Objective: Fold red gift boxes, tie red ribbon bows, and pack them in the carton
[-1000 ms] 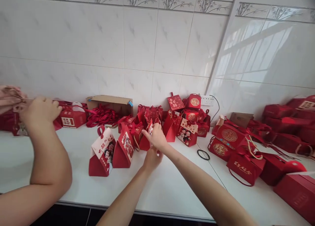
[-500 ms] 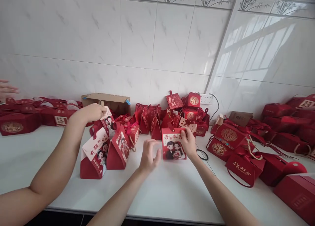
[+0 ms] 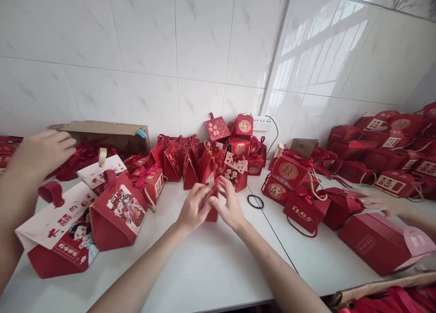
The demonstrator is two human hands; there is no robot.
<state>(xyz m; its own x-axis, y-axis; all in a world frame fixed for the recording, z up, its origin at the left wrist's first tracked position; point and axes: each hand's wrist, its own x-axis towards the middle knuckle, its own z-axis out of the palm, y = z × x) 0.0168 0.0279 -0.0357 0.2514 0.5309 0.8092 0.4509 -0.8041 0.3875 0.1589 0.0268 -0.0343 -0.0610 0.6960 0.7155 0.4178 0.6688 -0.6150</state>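
Between my two hands, above the white table, stands a small red gift box (image 3: 211,214), its narrow side turned toward me. My left hand (image 3: 193,209) presses closed fingers on its left side near the top. With bent fingers my right hand (image 3: 232,203) holds the upper right of the same box. Both hands cover much of it, so its top fastening is hidden. Just behind, a gift box with a cartoon couple (image 3: 234,174) stands among red triangular boxes (image 3: 174,161).
Another person's hand (image 3: 44,151) hovers at left, near white-flapped boxes (image 3: 70,222) and a cardboard carton (image 3: 105,126). At right, a blurred hand (image 3: 381,199) reaches over a large red box (image 3: 371,242). A black ring (image 3: 255,201) lies beside stacked boxes (image 3: 288,172).
The gift box has turned from its picture face to its narrow side, and my left hand has joined on it. The view has swung right; a hand has appeared there.
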